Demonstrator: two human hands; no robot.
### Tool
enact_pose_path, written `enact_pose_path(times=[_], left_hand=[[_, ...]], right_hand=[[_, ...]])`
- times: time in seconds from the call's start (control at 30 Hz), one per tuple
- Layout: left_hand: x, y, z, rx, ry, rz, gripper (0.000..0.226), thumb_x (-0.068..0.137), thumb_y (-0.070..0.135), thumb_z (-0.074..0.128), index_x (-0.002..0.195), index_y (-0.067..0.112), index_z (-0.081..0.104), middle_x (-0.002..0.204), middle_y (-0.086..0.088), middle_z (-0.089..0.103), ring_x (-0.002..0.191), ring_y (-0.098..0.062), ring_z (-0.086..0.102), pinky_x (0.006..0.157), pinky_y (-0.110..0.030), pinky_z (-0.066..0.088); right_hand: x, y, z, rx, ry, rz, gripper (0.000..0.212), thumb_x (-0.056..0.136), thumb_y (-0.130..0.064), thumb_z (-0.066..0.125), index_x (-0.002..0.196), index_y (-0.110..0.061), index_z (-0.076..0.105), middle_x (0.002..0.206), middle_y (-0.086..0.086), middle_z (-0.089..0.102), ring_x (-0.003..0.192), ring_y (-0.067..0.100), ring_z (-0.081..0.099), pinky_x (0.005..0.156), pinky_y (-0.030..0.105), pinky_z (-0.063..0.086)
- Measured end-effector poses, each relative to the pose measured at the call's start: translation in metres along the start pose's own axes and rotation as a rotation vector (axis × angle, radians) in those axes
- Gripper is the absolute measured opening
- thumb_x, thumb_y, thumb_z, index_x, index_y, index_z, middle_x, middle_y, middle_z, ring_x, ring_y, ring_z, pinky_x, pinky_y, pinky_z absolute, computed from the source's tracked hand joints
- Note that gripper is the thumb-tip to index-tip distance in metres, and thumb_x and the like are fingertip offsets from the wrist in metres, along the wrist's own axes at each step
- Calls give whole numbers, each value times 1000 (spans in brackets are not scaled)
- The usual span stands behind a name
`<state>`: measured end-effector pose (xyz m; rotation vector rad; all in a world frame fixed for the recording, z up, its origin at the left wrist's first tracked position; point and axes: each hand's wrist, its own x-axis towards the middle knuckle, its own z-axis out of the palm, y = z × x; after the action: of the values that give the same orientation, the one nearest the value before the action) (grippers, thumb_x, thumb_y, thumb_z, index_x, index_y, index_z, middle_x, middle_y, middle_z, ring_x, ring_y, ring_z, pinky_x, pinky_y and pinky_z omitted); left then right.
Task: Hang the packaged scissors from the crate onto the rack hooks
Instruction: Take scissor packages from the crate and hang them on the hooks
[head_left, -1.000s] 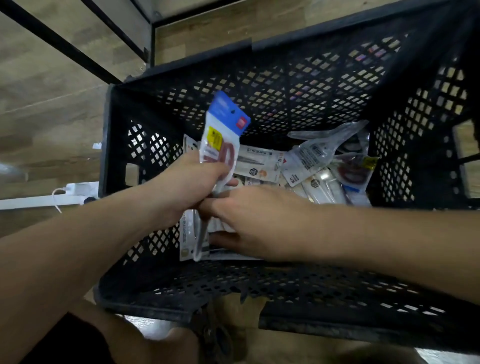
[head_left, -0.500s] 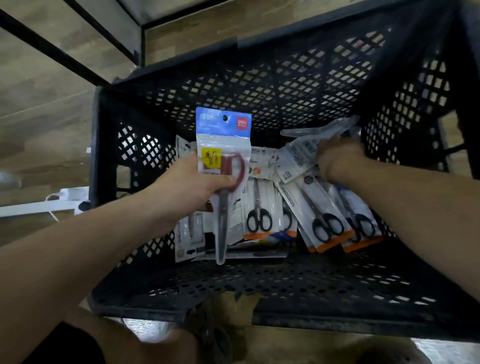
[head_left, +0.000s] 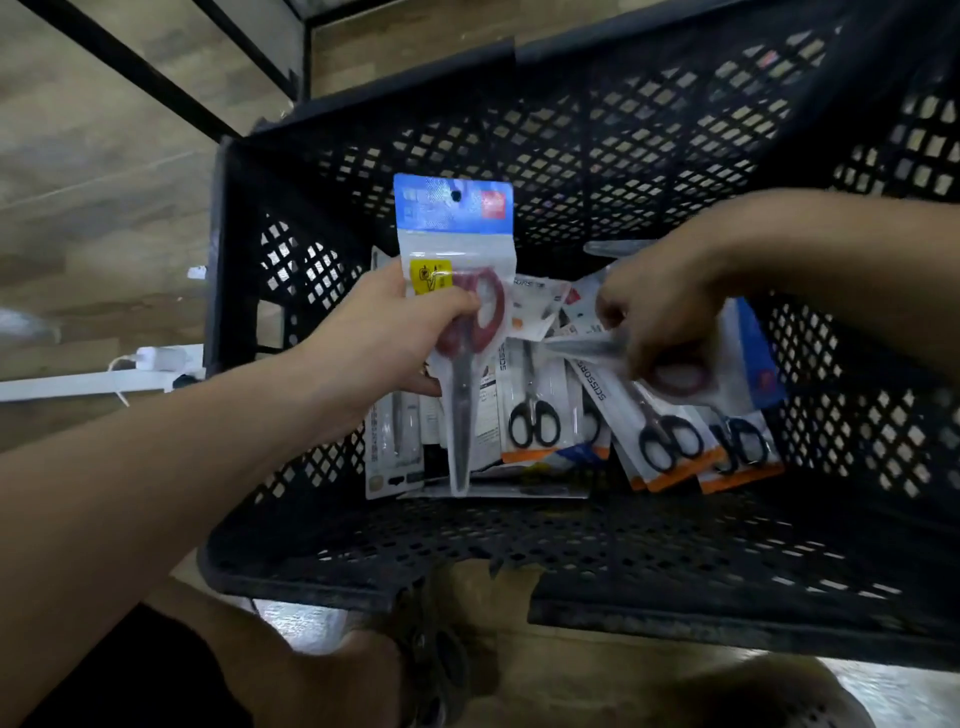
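A black perforated crate (head_left: 519, 566) fills the view, with several packaged scissors (head_left: 532, 410) lying on its floor. My left hand (head_left: 395, 338) grips one pack upright: red-handled scissors (head_left: 457, 244) in a clear bag with a blue header and a hang hole. To the right, my right hand (head_left: 660, 312) is down among the packs and pinches a second clear pack with red-handled scissors (head_left: 685, 384), lifting it off the black-handled ones. No rack hooks are in sight.
The crate's mesh walls rise on all sides around both hands. Outside, at the left, a wood-look floor carries black frame bars (head_left: 130, 67) and a white power strip (head_left: 156, 358). My knees and shoe show below the crate's near rim.
My left hand raised its red-handled pack and turned it upright and face-on. My right hand moved from beside the left hand to the right side of the crate and took hold of another pack.
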<state>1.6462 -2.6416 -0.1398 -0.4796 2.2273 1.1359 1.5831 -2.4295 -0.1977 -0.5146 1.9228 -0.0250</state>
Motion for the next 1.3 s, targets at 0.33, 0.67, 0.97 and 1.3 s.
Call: enact_pose_path(times=[0.33, 0.67, 0.97, 1.3], left_hand=[[-5, 12, 9, 27, -174, 78, 19, 103, 31, 58, 112, 24, 73, 102, 7, 80, 99, -11, 74, 87, -28, 51], [-2, 11, 9, 11, -78, 50, 14, 102, 30, 61, 111, 28, 72, 98, 11, 80, 87, -4, 75, 77, -25, 49], [-1, 11, 9, 35, -46, 77, 14, 102, 29, 62, 110, 29, 73, 97, 12, 79, 90, -5, 75, 81, -26, 52], [-3, 21, -8, -143, 166, 290, 14, 103, 19, 61, 101, 24, 73, 100, 1, 80, 95, -18, 77, 95, -45, 60]], right_hand=[[-27, 21, -1, 519, -89, -297, 52, 92, -8, 71, 124, -48, 62, 115, -6, 73, 94, 8, 74, 76, 22, 59], [8, 13, 5, 674, -14, -189, 24, 101, -47, 53, 118, -34, 64, 115, -12, 67, 105, 4, 64, 85, 32, 54], [26, -5, 26, -232, 453, 7, 38, 97, -53, 59, 89, -17, 49, 76, -3, 47, 83, 24, 58, 54, 27, 38], [7, 8, -12, 1855, 466, -347, 35, 92, -16, 47, 123, -7, 61, 98, 12, 66, 67, 24, 72, 70, 40, 62]])
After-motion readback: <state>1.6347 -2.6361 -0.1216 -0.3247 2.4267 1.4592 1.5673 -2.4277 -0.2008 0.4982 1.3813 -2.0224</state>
